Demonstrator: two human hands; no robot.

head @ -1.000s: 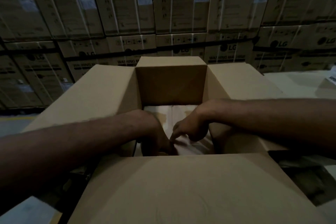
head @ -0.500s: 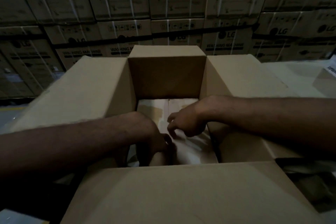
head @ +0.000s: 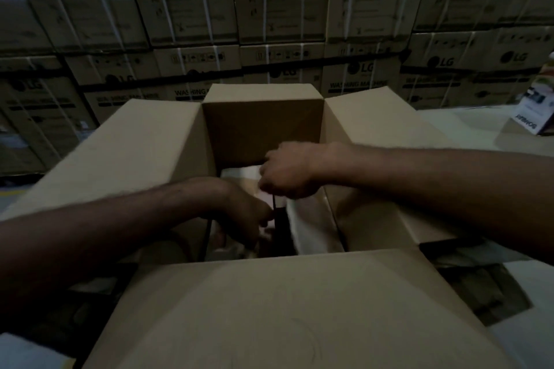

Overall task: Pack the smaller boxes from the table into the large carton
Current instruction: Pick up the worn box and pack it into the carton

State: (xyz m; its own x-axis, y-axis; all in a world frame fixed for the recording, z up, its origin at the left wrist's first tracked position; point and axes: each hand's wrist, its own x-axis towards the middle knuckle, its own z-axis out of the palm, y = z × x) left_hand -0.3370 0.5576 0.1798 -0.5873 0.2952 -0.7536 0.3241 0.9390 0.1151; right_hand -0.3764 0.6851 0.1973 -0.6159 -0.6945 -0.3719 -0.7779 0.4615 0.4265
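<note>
The large brown carton [head: 263, 126] stands open in front of me, its four flaps folded out. Both my hands reach down into it. My left hand [head: 248, 216] is low inside, fingers curled against pale small boxes [head: 311, 228] packed at the bottom. My right hand [head: 287, 171] is higher, fingers pinched together over the top edge of a thin dark item [head: 280, 225] standing upright between the boxes. The dim light hides what lies under my left hand.
A printed small box [head: 536, 111] rests on the pale table [head: 467, 123] at the far right. Stacked washing-machine cartons [head: 269, 24] form a wall behind. The near flap [head: 284, 308] covers the space right in front of me.
My right hand has risen and moved back in the carton, pinching the dark item's top. My left hand stays low inside. The camera has tilted slightly.
</note>
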